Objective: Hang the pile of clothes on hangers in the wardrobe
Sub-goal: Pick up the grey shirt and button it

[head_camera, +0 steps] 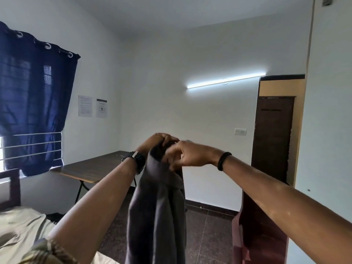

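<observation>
With my left hand (162, 140) and right hand (182, 155) both pinching the top of the dark grey garment (158, 206) held up before me, I should find its shoulders before fetching a hanger.

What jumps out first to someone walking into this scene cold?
Dead centre, the left hand and right hand hold up a dark grey garment by its top, the cloth hanging down. At the upper left a deep blue curtain covers the window, and a lit tube light glows on the far wall.
</observation>
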{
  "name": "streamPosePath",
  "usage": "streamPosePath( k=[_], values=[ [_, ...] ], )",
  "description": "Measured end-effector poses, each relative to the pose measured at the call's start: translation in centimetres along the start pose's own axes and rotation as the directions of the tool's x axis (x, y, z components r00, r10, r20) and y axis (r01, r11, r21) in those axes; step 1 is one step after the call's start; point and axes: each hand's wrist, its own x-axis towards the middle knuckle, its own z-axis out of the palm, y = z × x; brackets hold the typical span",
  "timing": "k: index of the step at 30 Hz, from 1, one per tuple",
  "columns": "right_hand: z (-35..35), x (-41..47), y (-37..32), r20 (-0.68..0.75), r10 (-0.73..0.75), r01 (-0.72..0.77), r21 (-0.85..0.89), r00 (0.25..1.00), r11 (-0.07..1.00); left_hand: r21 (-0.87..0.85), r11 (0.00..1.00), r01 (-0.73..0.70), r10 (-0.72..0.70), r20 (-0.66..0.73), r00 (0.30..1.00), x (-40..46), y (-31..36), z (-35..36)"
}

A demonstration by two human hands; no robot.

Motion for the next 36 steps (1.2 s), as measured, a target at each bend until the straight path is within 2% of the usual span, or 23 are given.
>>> streamPosePath(
  k=[1,3,4,5,6,8,9,11,15,19,23,25,27,30,33,36],
  values=[
    [-0.2,0.3,0.1,-0.167,-0.023,0.021,-0.012,0.986,1.0,0.006,1.0,0.001,-0.001,-0.009,1.0,-0.1,0.4,0.2],
    [-0.9,1.0,1.4,-0.511,-0.033,0.003,-0.06,0.859,0.998,-0.034,0.999,-0.013,0.013,-0.01,1.0,-0.6,1.4,1.0],
    [-1.3,1.2,2.3,-0.593,0.008,-0.05,-0.054,0.805,0.997,-0.067,0.997,-0.023,0.025,0.017,1.0,-0.8,1.8,1.4],
    [-1.8,1.3,3.0,-0.585,0.094,-0.116,-0.001,0.806,0.993,-0.108,0.994,-0.024,0.029,0.051,0.998,-0.9,2.0,1.6],
    [-2.1,1.3,3.8,-0.485,0.212,-0.178,0.115,0.849,0.977,-0.147,0.989,-0.008,0.022,0.089,0.996,-0.7,1.9,1.8],
    [-2.5,1.0,4.9,-0.168,0.356,-0.263,0.41,0.919,0.874,-0.2,0.979,0.034,-0.002,0.161,0.987,0.0,1.3,1.8],
    [-2.7,0.8,5.3,-0.056,0.376,-0.302,0.495,0.925,0.815,-0.21,0.977,0.047,-0.008,0.184,0.983,0.3,1.1,1.9],
    [-2.8,0.5,6.0,0.04,0.373,-0.345,0.479,0.927,0.807,-0.179,0.981,0.069,-0.033,0.194,0.98,0.8,0.2,1.7],
    [-2.7,0.7,7.2,0.129,0.359,-0.38,0.389,0.924,0.839,-0.094,0.995,0.043,-0.019,0.241,0.97,1.1,0.0,1.5],
    [-2.7,0.8,8.3,0.11,0.339,-0.351,0.452,0.934,0.82,-0.022,1.0,0.005,-0.001,0.189,0.982,1.2,0.4,1.3],
    [-2.7,1.2,8.6,0.096,0.291,-0.297,0.528,0.952,0.796,0.022,0.999,-0.048,0.042,0.195,0.98,1.0,0.4,1.2],
    [-2.5,1.6,8.5,0.137,0.32,-0.344,0.49,0.938,0.801,0.055,0.996,-0.063,0.052,0.194,0.98,0.9,0.5,1.4],
    [-2.1,2.2,8.5,0.108,0.369,-0.381,0.391,0.923,0.838,0.193,0.975,-0.113,0.086,0.14,0.986,0.7,0.5,1.8],
    [-1.7,3.1,8.1,-0.079,0.406,-0.375,0.259,0.91,0.89,0.545,0.816,-0.195,0.227,0.009,0.974,0.2,-0.3,3.6],
    [-1.4,4.0,7.6,-0.249,0.387,-0.374,0.099,0.888,0.922,0.754,0.618,-0.224,0.372,-0.03,0.928,-1.0,-2.7,5.8],
    [-1.7,4.4,8.1,-0.378,0.418,-0.435,0.043,0.826,0.899,0.789,0.61,-0.069,0.314,-0.161,0.936,-2.7,-5.5,6.2]
  ],
)
